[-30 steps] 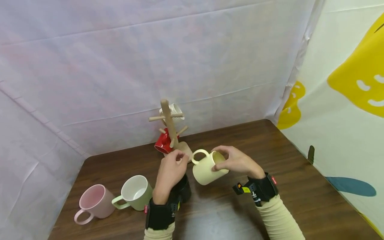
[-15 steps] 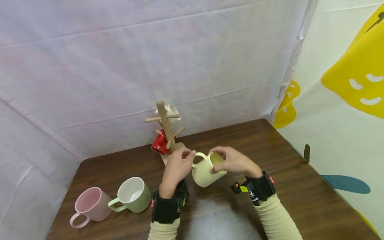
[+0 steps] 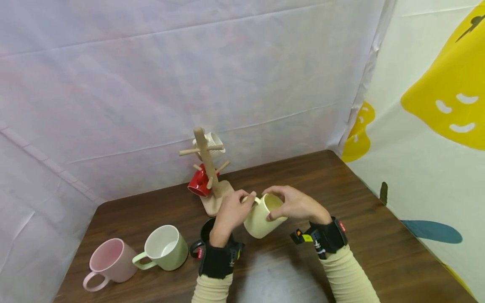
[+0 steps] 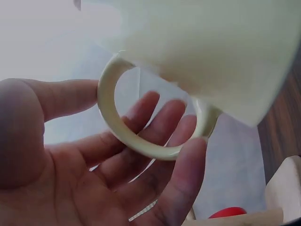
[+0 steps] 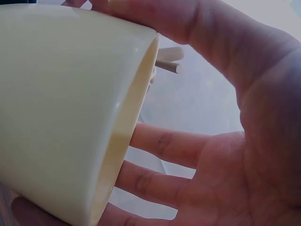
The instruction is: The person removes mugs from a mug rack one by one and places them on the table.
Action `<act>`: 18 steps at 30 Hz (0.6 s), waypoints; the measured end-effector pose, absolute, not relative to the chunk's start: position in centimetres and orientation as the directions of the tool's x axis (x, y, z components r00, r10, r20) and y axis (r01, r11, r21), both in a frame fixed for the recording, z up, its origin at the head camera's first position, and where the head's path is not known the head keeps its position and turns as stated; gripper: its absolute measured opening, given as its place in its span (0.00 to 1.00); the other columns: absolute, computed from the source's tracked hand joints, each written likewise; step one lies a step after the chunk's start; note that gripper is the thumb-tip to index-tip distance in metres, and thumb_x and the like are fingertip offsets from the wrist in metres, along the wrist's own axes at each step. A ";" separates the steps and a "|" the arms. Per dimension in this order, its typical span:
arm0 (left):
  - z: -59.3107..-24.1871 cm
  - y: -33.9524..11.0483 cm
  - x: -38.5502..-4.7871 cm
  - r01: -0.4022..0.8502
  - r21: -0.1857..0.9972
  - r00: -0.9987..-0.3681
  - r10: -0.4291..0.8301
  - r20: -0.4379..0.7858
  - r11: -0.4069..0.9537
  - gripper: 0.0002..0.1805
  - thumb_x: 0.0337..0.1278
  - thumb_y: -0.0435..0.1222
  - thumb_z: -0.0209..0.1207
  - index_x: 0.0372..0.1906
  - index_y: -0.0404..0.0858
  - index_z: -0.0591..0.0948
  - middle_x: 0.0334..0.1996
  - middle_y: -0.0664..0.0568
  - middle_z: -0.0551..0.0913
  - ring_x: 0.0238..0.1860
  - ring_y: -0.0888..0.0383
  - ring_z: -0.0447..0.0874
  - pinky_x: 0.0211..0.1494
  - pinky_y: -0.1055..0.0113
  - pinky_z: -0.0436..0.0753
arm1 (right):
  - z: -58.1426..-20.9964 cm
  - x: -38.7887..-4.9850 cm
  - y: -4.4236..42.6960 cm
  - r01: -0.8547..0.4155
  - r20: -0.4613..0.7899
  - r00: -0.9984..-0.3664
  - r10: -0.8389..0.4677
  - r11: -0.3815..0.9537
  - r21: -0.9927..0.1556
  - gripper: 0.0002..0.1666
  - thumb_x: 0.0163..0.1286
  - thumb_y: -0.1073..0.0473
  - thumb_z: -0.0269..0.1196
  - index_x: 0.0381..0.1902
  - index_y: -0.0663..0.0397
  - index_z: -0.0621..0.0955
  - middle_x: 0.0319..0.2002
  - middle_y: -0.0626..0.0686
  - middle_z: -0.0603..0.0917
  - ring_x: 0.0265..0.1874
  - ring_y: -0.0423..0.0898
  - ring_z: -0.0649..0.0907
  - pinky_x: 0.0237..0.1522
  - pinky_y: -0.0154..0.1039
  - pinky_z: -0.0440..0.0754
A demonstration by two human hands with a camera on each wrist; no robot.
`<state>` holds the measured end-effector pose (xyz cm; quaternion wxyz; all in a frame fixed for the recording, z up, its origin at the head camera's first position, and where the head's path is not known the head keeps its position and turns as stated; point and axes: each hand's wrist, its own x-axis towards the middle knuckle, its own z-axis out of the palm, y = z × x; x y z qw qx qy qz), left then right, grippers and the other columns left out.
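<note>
A pale yellow mug is held tilted above the table, its mouth towards the right. My right hand grips it at the rim; in the right wrist view the thumb lies along the mug's body and the fingers reach to the far side of the mouth. At the handle is my left hand. In the left wrist view its thumb touches the handle's outer curve and the fingers curl around the loop. Behind the left hand, a wooden mug tree carries a red mug and a white mug.
A black mug stands partly hidden behind the left wrist. To its left on the dark wooden table are a light green mug and a pink mug. White cloth hangs behind the table.
My left hand has moved right and taken hold of the yellow mug's handle. The right hand keeps its grip on the mug. The whole scene has shifted slightly left in view.
</note>
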<state>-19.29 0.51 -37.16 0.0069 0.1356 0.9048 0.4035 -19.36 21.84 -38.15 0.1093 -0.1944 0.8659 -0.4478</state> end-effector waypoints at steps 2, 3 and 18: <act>-37.3 0.5 -19.3 0.236 0.736 -0.961 0.263 0.081 0.635 0.18 0.71 0.50 0.53 0.37 0.40 0.84 0.31 0.52 0.83 0.32 0.57 0.78 0.36 0.63 0.76 | -38.2 -19.4 21.9 -0.241 -0.016 -0.900 -0.435 0.528 -0.814 0.38 0.49 0.51 0.77 0.59 0.52 0.78 0.53 0.51 0.83 0.45 0.48 0.80 0.44 0.43 0.79; -37.3 0.5 -19.4 0.235 0.740 -0.960 0.271 0.074 0.630 0.18 0.71 0.50 0.53 0.36 0.40 0.83 0.30 0.52 0.82 0.31 0.56 0.77 0.35 0.64 0.75 | -38.2 -19.4 21.9 -0.244 -0.015 -0.899 -0.437 0.530 -0.812 0.38 0.49 0.51 0.77 0.59 0.52 0.78 0.53 0.51 0.82 0.45 0.48 0.80 0.44 0.43 0.79; -38.2 0.7 -19.4 0.264 0.779 -0.940 0.334 0.074 0.569 0.18 0.70 0.48 0.54 0.29 0.40 0.79 0.23 0.54 0.76 0.25 0.58 0.74 0.29 0.65 0.72 | -38.1 -19.2 21.9 -0.275 -0.010 -0.887 -0.462 0.545 -0.792 0.39 0.49 0.54 0.77 0.61 0.50 0.78 0.54 0.52 0.81 0.44 0.49 0.79 0.42 0.43 0.79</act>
